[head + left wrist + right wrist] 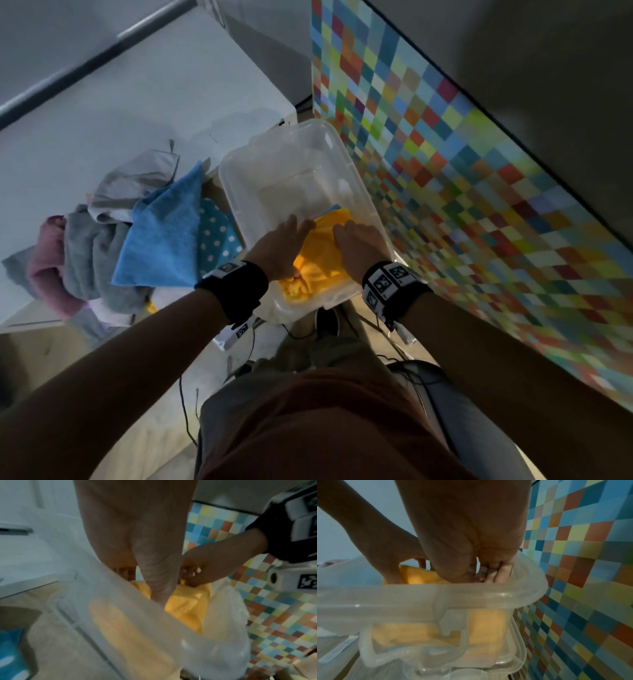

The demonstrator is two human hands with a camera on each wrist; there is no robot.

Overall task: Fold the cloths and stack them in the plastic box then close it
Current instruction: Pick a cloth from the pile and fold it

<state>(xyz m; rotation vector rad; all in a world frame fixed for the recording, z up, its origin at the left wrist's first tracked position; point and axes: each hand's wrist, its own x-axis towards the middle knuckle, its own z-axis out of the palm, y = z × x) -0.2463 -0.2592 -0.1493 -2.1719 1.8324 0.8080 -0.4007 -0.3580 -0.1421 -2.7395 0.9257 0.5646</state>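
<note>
A clear plastic box [227,192] stands open in front of me. A folded yellow cloth [322,253] lies in its near end, on top of other folded cloths whose blue and pink edges [330,209] peek out. My left hand [284,240] holds the cloth's left side, thumb [159,574] pointing down and fingers over the top. My right hand [359,243] holds the right side by the box wall, its fingers [489,573] curled into the cloth [416,576]. The cloth [185,605] also shows through the box wall [137,615] and under the rim [471,593].
A heap of unfolded cloths lies left of the box: a blue towel [164,236], a teal dotted one [215,236], grey ones [133,185] and a pink one [48,260]. A multicoloured checkered wall [479,171] runs close along the right. A white tabletop [137,102] stretches beyond.
</note>
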